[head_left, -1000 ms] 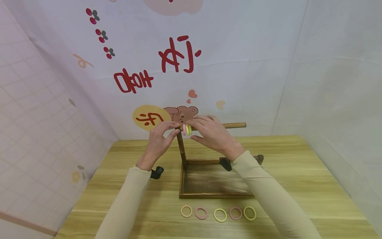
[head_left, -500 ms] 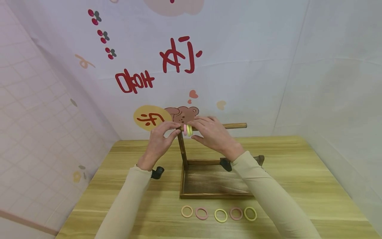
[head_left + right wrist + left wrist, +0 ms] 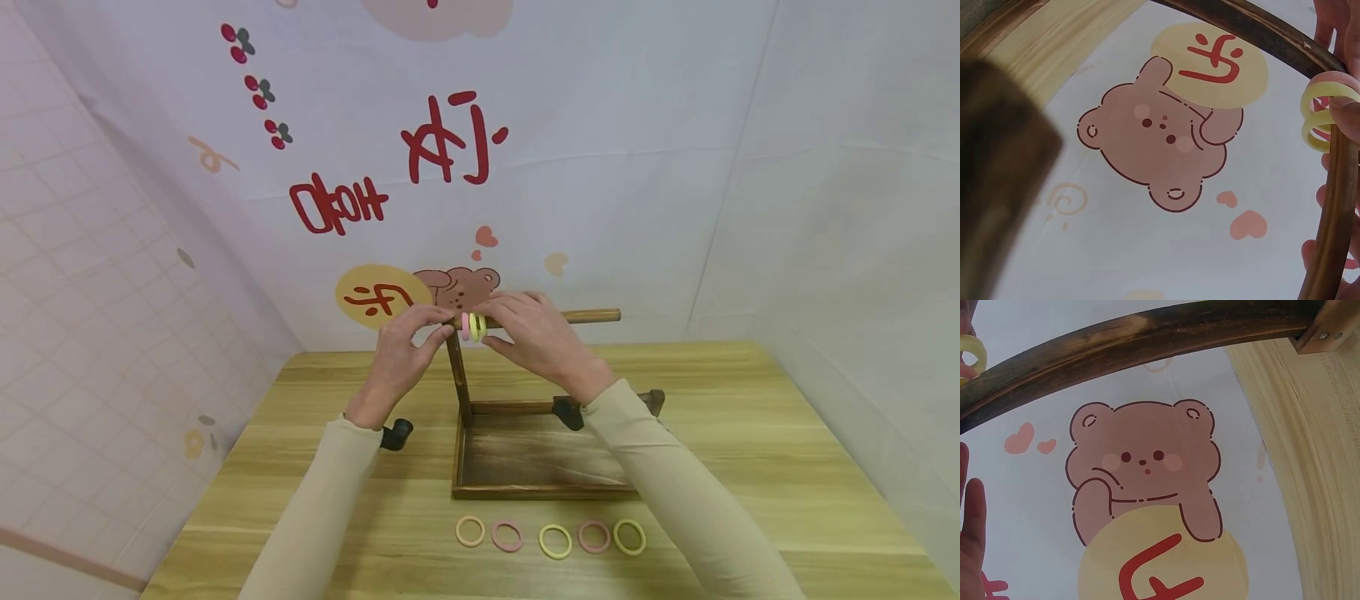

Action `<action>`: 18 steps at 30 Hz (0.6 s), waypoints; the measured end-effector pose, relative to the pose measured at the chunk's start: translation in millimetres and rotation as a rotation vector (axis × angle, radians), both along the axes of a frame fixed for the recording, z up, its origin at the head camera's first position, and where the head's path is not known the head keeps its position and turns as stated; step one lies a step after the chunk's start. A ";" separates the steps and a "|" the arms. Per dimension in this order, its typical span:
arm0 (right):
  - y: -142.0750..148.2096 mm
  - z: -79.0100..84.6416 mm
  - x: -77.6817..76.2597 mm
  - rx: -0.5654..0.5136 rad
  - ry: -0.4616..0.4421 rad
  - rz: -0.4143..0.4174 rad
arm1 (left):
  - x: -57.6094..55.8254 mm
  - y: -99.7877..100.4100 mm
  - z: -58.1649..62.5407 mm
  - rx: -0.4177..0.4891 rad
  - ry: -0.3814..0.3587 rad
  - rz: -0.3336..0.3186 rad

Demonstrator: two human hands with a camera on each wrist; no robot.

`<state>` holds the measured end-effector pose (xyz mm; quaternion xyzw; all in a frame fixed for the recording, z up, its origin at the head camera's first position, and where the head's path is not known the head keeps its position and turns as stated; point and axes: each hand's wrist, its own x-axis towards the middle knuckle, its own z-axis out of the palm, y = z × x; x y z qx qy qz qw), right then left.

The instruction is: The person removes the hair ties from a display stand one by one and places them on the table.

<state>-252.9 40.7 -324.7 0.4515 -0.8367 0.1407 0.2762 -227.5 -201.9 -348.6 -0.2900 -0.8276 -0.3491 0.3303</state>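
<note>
A wooden bar (image 3: 588,317) runs sideways from the top of an upright post (image 3: 457,379). Where bar and post meet, my left hand (image 3: 401,350) pinches the wood between fingers and thumb. A pink ring (image 3: 465,327) and two yellow rings (image 3: 482,328) hang on the bar just right of that hand. My right hand (image 3: 536,337) reaches over the bar and pinches the outer yellow ring; its thumb (image 3: 1346,115) lies against the ring in the right wrist view. Only a few fingers (image 3: 974,519) show at the left edge of the left wrist view.
Below the bar, the stand's tray-like wooden base (image 3: 543,492) sits on the table (image 3: 315,508). Several loose rings lie in a row in front, among them a peach ring (image 3: 469,531) and a yellow ring (image 3: 555,542). A printed cloth (image 3: 630,208) hangs behind.
The outer yellow ring has shifted slightly right, so a small gap shows between the two yellow rings. The left hand keeps its place at the post.
</note>
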 end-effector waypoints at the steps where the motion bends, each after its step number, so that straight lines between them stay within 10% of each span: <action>1: 0.4 0.0 -0.2 -0.002 -0.002 -0.001 | 0.1 0.1 0.1 0.002 -0.002 0.002; 18: 10.9 -1.1 0.5 -0.039 -0.020 -0.016 | 1.1 0.8 -1.1 0.009 -0.014 0.011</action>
